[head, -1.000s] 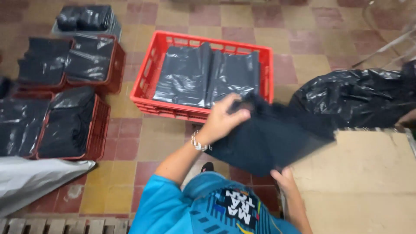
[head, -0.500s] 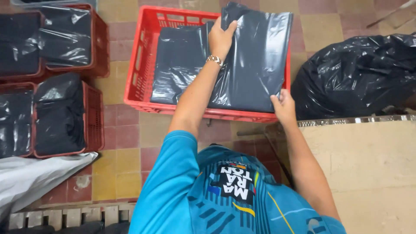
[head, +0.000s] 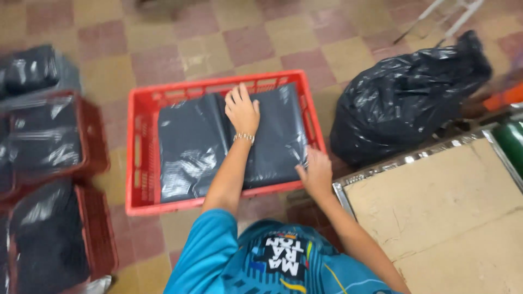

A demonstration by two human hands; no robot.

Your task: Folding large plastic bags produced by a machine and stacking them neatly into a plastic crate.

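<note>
The flat dark-grey plastic packet [head: 278,139] lies lengthwise in the red plastic crate [head: 143,163]. The left hand [head: 242,111] presses it, fingers spread; the right hand [head: 316,171], seemingly loose-fingered, touches its near corner.

There is a single view, from a camera on the person's head, looking steeply down past the chest at the floor ahead. It sits close: the shirt [head: 272,261] fills the bottom edge, and both arms run up from there into the middle of the picture. A red crate [head: 143,163] lies at the centre, well within arm's reach. The left edge (more crates, probably) is blurred. A table [head: 447,218] cuts the lower right corner. No second view shares the scene.
</note>
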